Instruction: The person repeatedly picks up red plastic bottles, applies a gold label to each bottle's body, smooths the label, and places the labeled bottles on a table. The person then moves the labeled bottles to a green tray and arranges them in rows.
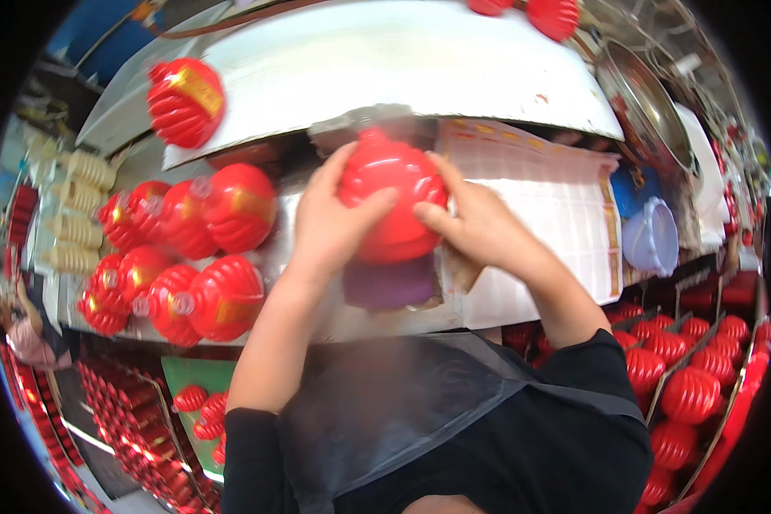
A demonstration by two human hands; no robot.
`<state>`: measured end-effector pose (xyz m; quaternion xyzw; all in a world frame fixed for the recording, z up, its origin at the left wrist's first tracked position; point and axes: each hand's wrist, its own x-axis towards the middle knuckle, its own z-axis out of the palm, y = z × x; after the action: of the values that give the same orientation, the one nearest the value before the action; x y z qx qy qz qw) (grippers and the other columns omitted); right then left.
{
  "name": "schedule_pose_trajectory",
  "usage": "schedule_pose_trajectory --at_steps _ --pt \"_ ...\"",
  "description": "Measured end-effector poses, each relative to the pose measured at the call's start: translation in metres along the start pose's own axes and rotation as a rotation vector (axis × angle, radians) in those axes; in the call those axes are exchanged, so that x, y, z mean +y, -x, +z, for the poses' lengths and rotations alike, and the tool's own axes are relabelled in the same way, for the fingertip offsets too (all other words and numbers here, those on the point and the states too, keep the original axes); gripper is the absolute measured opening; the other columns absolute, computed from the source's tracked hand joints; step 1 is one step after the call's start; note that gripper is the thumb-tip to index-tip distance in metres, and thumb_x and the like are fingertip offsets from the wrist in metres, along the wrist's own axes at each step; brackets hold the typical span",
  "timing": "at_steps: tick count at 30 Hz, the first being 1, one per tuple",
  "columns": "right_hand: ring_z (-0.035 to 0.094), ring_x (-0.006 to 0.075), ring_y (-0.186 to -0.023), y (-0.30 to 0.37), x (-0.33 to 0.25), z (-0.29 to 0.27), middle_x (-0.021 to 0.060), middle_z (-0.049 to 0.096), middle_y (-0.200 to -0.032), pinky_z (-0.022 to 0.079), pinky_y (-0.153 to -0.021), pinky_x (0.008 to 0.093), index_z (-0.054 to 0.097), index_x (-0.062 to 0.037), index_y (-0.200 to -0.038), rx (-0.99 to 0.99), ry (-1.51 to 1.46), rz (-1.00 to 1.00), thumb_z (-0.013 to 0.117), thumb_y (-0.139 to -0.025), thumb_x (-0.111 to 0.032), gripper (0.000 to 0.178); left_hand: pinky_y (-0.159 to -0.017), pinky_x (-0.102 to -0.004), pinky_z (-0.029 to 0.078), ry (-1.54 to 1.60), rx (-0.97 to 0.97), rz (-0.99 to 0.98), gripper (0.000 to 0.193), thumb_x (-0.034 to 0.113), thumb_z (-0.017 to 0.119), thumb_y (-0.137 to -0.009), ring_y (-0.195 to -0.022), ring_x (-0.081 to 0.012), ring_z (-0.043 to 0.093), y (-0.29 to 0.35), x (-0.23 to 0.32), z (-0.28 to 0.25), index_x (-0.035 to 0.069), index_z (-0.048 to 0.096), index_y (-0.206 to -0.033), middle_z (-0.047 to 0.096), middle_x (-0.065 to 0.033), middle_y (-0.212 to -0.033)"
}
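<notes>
Between my two hands is a glossy red round bottle [398,201], its narrow neck pointing away from me. My left hand [334,218] grips its left side, with the thumb across the top. On the other side my right hand [480,218] presses fingers and thumb against the same bottle. Under its near end shows a purple pad or block [390,287]; whether they touch is hard to tell. A blurred grey piece [381,120] lies just beyond the neck. The bottle's underside is hidden.
Several red ribbed bottles [240,210] lie in rows at the left, beside cream ribbed pieces [77,195]. Another red bottle [186,103] rests on the raised white board [420,64]. White sheets [531,206], a lilac bucket [651,237] and a metal basin [647,103] are at the right.
</notes>
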<state>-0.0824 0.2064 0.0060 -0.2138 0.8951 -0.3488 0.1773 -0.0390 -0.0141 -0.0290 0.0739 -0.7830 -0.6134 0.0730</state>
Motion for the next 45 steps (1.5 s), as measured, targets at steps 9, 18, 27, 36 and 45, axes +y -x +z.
schedule_pose_trajectory --at_steps 9,18,27,36,45 --pt "0.069 0.0355 -0.118 0.028 0.039 0.037 0.0251 0.068 -0.132 0.053 -0.101 0.0399 0.051 0.0001 -0.149 0.198 -0.445 -0.061 0.066 -0.098 -0.035 0.064 -0.115 -0.0399 0.041 0.063 0.124 0.073 0.078 0.026 0.077 -0.09 -0.134 -0.027 0.051 0.022 -0.006 0.004 0.0 0.042 -0.154 0.049 -0.0179 -0.147" --pt "0.072 0.0383 -0.097 0.159 0.183 -0.037 0.0194 0.074 -0.11 0.057 -0.086 0.045 0.076 -0.003 -0.106 0.709 0.548 0.5 0.064 -0.09 -0.013 0.022 -0.123 -0.049 0.029 -0.263 0.067 0.302 0.111 0.027 0.088 -0.073 -0.148 -0.0362 0.033 0.055 -0.022 0.005 0.008 0.024 -0.162 0.031 -0.0199 -0.16" --pt "0.068 0.0382 -0.113 0.155 0.252 -0.079 0.0158 0.061 -0.144 0.055 -0.096 0.0463 0.064 -0.0025 -0.133 0.716 0.628 0.414 0.062 -0.09 -0.015 0.045 -0.124 -0.0492 0.028 -0.541 0.098 0.456 0.114 0.029 0.094 -0.068 -0.15 -0.0379 0.032 0.053 -0.022 0.004 0.009 0.032 -0.161 0.03 -0.0179 -0.163" --pt "0.073 0.0402 -0.098 0.124 0.24 -0.095 0.026 0.07 -0.118 0.058 -0.085 0.0496 0.069 0.0032 -0.113 0.61 0.662 0.789 0.05 -0.095 -0.009 0.029 -0.12 -0.0531 0.035 -0.643 0.119 0.42 0.111 0.018 0.096 -0.068 -0.147 -0.0433 0.036 0.054 -0.02 0.002 0.012 0.034 -0.16 0.029 -0.0227 -0.161" --pt "0.071 0.0382 -0.107 0.165 0.22 -0.033 0.0225 0.063 -0.139 0.056 -0.093 0.0476 0.061 0.0014 -0.131 0.497 0.616 0.43 0.048 -0.093 -0.006 0.041 -0.12 -0.0512 0.036 -0.617 0.101 0.475 0.111 0.016 0.096 -0.066 -0.146 -0.0427 0.038 0.05 -0.022 -0.001 0.012 0.035 -0.159 0.034 -0.022 -0.159"
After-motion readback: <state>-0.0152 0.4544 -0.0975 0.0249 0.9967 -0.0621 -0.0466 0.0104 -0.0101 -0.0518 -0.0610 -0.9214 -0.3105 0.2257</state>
